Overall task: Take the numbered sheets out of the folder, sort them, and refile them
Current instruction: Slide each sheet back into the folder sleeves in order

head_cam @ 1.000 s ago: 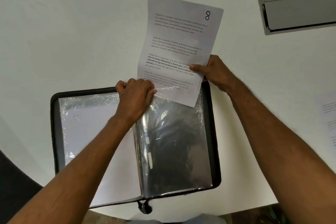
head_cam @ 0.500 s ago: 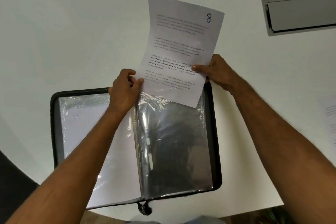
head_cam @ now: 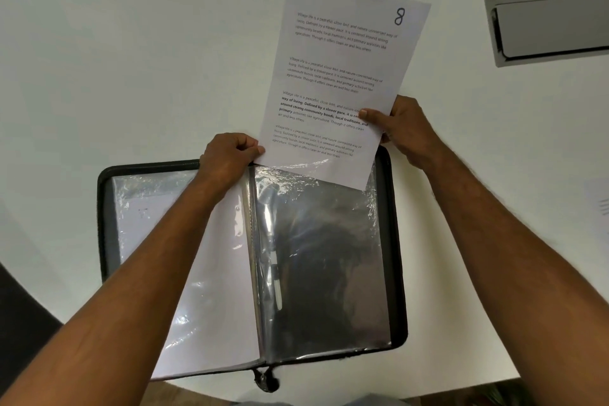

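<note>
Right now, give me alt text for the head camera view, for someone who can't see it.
A right hand pinches a printed sheet marked 8 whose bottom edge sits in a clear sleeve of an open black zip folder on a white table. The left hand grips the sleeve's top edge.

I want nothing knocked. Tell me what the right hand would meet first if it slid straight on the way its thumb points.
Likely the left hand: the right hand thumb points left across sheet 8, which it already pinches. Depth is unclear.
</note>
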### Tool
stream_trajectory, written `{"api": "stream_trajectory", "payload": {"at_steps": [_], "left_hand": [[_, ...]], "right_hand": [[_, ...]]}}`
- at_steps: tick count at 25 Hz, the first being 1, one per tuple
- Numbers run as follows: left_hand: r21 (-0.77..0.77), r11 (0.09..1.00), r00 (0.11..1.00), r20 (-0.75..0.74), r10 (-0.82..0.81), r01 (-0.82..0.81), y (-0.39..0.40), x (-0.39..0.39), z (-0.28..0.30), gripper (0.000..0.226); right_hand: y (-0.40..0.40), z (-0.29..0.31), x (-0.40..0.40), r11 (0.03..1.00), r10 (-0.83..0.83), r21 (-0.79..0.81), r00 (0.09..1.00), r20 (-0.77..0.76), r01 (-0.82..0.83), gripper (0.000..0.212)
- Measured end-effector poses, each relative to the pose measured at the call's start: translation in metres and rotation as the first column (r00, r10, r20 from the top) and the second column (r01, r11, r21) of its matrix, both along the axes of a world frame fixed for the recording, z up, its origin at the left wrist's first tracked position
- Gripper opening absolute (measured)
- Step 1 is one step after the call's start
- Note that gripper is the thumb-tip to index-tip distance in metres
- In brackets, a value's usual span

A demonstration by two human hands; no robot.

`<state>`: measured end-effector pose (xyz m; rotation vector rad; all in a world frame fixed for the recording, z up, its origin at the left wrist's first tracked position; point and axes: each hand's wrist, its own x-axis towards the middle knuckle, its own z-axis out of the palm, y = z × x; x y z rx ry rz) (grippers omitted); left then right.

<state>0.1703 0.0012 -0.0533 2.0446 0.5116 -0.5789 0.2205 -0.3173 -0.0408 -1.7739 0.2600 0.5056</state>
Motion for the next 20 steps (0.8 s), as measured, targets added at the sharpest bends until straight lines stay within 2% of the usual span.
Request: {"api": "stream_trajectory", "payload": {"at_steps": [5,9,14,17,20], "left_hand": [[-0.018,0.997,0.994,-0.071,-0.08,0.078,0.0033,0.0037,0.0002,0.015],[-0.026,0.991,0.988,-0.087,-0.131,0.129,0.0024,0.0055,0.0037,0.019],[-0.187,0.982,0.994,-0.109,-0.001,-0.02,0.003,0.0053,0.0071,0.014],[-0.179,0.981,0.993,-0.104,0.053,-0.072,0.0017,0.004,0.0058,0.021],[-0.197,0.971,0.989,-0.085,0.117,-0.132,0.0005,0.0013,0.0046,0.023]], "right_hand": [[-0.0023,-0.0016,-0.001,1.0,-0.014,-0.011,1.0,-0.007,0.014,0.033],[-0.0017,-0.0003,0.0024,0.999,0.041,-0.004,0.999,-0.018,-0.041,0.035],[-0.0019,0.0018,0.0079,0.974,0.228,0.012,0.971,-0.069,-0.228,0.034],[0.0021,-0.0012,0.0073,0.94,0.34,0.013,0.929,-0.143,-0.342,0.037],[0.002,-0.0034,0.0053,0.884,0.446,-0.056,0.873,-0.197,-0.464,0.04]]}}
